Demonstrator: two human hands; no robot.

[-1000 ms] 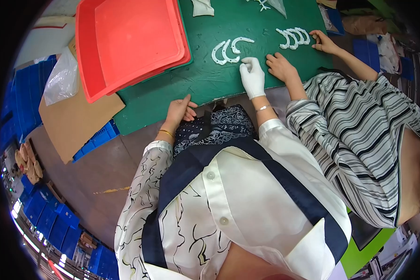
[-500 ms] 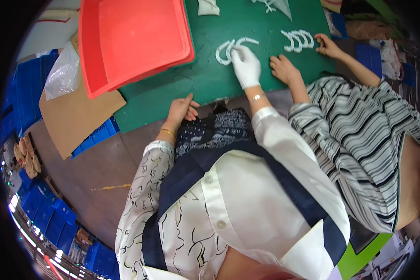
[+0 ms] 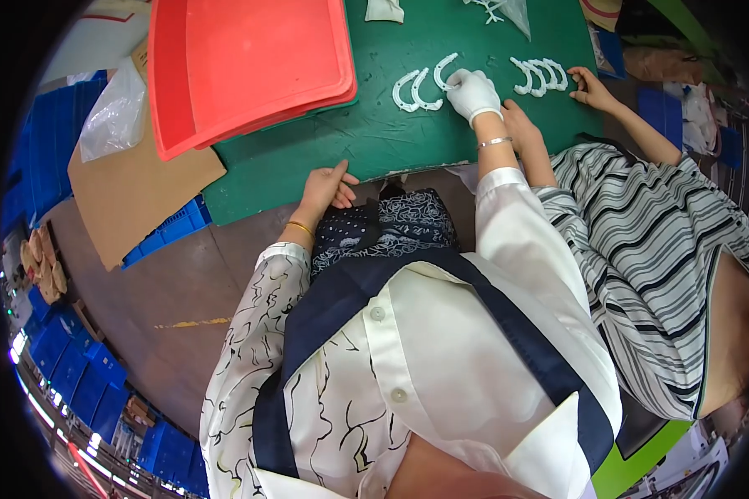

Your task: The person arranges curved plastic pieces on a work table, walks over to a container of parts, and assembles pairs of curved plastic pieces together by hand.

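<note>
My right hand, in a white glove, is closed with its fingertips on the end of a white C-shaped plastic piece on the green table. Just left of it, two similar curved pieces lie side by side. My bare left hand rests at the table's near edge, holding nothing, thumb out and fingers loosely bent.
A red bin takes up the table's left side. At right sits a co-worker in a striped top, hands near a row of several white curved pieces. A plastic bag and a white packet lie farther back.
My right hand has shifted right. The curved piece at its fingers has turned from lying sideways to roughly the same direction as the two beside it. My left hand has barely moved.
</note>
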